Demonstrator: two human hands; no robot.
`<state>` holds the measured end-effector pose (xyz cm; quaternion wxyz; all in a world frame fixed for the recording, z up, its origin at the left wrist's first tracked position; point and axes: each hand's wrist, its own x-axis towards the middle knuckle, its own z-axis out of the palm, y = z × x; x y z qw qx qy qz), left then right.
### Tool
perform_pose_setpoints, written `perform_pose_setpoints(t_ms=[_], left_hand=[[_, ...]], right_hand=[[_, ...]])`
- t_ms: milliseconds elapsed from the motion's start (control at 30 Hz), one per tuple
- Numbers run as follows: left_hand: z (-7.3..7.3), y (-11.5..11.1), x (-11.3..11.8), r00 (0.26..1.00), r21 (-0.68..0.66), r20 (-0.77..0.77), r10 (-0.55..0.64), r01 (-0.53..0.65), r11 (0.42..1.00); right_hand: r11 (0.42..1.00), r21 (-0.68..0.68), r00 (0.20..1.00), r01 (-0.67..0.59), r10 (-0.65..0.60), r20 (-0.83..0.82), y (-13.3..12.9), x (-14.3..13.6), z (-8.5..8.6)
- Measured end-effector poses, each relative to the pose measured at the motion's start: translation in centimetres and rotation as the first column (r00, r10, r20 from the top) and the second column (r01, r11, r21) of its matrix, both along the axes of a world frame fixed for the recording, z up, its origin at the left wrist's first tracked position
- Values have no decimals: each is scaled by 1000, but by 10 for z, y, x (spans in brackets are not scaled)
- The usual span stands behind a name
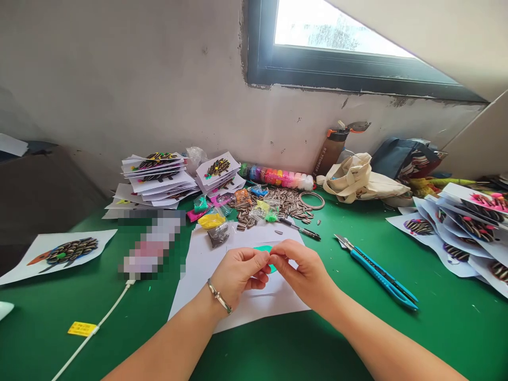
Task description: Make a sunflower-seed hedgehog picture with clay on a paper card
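Seemingly, left hand [244, 269] and right hand [302, 266] pinch a mostly hidden piece [270, 254] beside green material [262, 247]; a loosened grip could drop it onto paper [190, 280].

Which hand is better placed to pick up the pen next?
Probably the right hand: the pen lies just beyond it, while the left hand is farther off. Both are pinched, close together.

Pinching green piece [261, 248] with left hand [240, 272] and right hand [299, 264] | white paper [238, 318] beneath both | blue cutter [369, 264] to their right
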<state>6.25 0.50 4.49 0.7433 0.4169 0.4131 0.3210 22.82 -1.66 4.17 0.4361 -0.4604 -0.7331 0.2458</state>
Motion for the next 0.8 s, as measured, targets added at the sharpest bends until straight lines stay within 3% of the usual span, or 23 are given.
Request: perform_pose_setpoints(t_ms=[300,800], left_hand=[[1,0,-1,1000,-38,20,-9,9,999],[5,2,-4,998,-118,48,-31,37,992]], right_hand=[[998,21,998,-62,62,-9,-2,0,-1],[999,20,998,-45,44,55,-4,0,-1]])
